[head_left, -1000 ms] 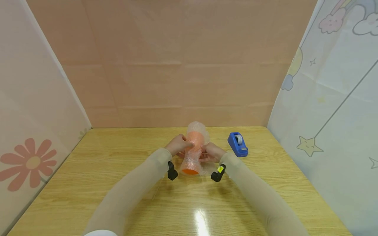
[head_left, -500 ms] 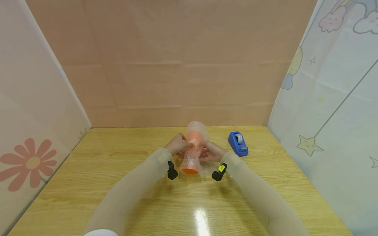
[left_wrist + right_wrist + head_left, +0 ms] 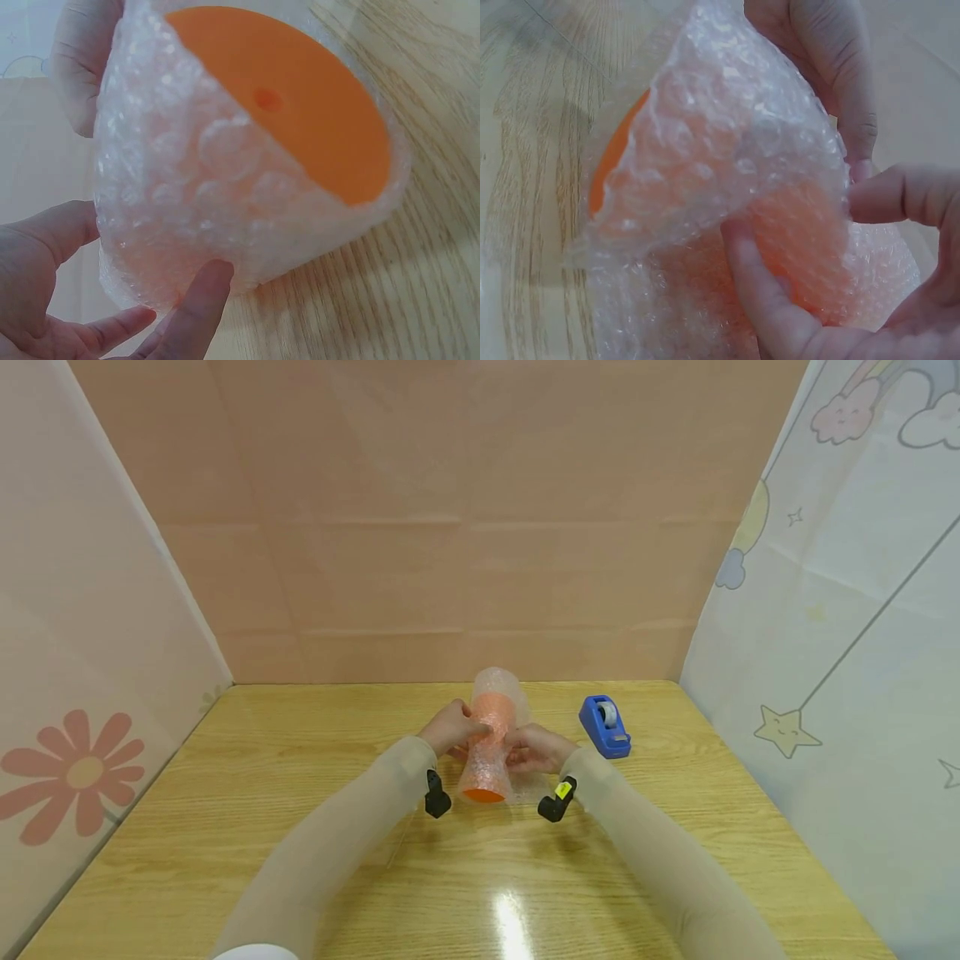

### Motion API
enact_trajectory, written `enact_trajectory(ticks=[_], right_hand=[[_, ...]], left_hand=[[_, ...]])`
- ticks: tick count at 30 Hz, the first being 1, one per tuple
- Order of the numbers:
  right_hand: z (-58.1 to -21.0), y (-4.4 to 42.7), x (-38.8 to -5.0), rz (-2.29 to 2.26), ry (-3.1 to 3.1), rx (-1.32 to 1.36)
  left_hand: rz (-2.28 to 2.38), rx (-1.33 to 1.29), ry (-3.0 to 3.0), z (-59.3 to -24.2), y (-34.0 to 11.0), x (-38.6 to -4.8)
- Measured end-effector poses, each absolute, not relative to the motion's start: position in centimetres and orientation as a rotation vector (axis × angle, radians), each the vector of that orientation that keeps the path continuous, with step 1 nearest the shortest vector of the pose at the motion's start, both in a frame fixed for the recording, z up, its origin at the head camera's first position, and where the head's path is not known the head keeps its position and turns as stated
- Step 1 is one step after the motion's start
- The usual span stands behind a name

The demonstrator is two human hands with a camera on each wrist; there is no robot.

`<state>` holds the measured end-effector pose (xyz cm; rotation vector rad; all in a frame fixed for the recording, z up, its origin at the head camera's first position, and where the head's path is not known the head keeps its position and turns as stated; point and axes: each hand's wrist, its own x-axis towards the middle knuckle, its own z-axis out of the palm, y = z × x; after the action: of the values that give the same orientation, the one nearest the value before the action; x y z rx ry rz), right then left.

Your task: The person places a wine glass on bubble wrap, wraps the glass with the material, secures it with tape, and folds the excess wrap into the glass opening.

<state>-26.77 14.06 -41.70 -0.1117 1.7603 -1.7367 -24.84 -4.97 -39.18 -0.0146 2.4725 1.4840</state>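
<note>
A waisted orange object (image 3: pixel 493 710), shaped like a vase, lies wrapped in clear bubble wrap (image 3: pixel 697 127) at the middle of the table. Its flat orange end (image 3: pixel 300 97), with a small round dimple, faces the person; a flap of wrap partly covers it. My left hand (image 3: pixel 453 727) holds the bundle from the left, thumb on top and fingers at the side. From the right, my right hand (image 3: pixel 542 747) pinches the bubble wrap near the waist; in the right wrist view, one finger lies by the edge of a loose layer.
A blue tape dispenser (image 3: pixel 604 727) with a roll of tape stands right of the hands. Loose bubble wrap (image 3: pixel 528 787) spreads on the wooden table (image 3: pixel 300 727) beneath the right hand. A thin clear sheet edge shows by the left forearm. Cloth walls enclose the back and sides.
My right hand shifts slightly along the wrap, its fingers lifting and then settling at the waist again. The left hand and the bundle stay almost still.
</note>
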Motion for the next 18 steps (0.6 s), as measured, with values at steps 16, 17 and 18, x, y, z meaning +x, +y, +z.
enact_trajectory(ticks=[16, 17, 18], right_hand=[[-41.91, 14.2, -26.96, -1.693, 1.812, -0.134], [-41.91, 14.22, -26.95, -1.691, 1.817, -0.137], [-41.91, 14.23, -26.94, -1.689, 1.823, -0.137]], left_hand=[[1.473, -0.022, 2.49, -39.11, -5.04, -24.67], [1.475, -0.018, 2.492, -39.12, -5.06, -24.66], [1.473, -0.017, 2.493, -39.13, -5.07, -24.66]])
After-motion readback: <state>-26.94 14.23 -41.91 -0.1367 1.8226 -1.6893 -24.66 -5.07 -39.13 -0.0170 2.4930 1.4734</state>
